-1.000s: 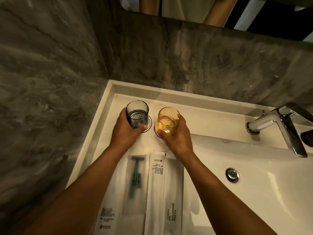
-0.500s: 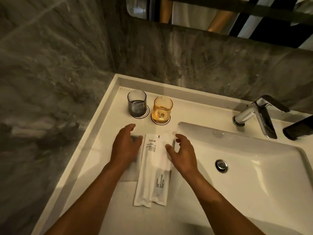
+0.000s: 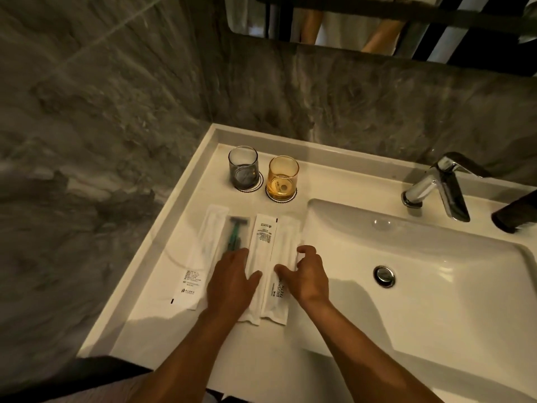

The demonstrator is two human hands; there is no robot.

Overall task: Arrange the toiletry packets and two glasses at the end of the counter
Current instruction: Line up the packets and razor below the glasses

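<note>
A grey glass [image 3: 243, 167] and an amber glass [image 3: 283, 178] stand side by side on round coasters at the far left end of the white counter [image 3: 162, 274]. Nearer me, several white toiletry packets lie side by side: a long white packet [image 3: 200, 257], a clear razor packet [image 3: 236, 235], a printed packet [image 3: 263, 239] and a toothbrush packet [image 3: 283, 257]. My left hand [image 3: 232, 282] lies flat, fingers spread, on the razor and printed packets. My right hand [image 3: 305, 271] hovers with curled fingers touching the toothbrush packet.
The sink basin [image 3: 421, 286] with its drain [image 3: 384, 276] lies right of the packets. A chrome faucet [image 3: 441, 184] stands at the back right, with a dark object [image 3: 514, 213] beside it. Marble walls close the left and back. A mirror [image 3: 377, 18] hangs above.
Both hands let go of the glasses, which now stand on their coasters, and came back toward me onto the packets. The view has pulled back, and the left packets now show.
</note>
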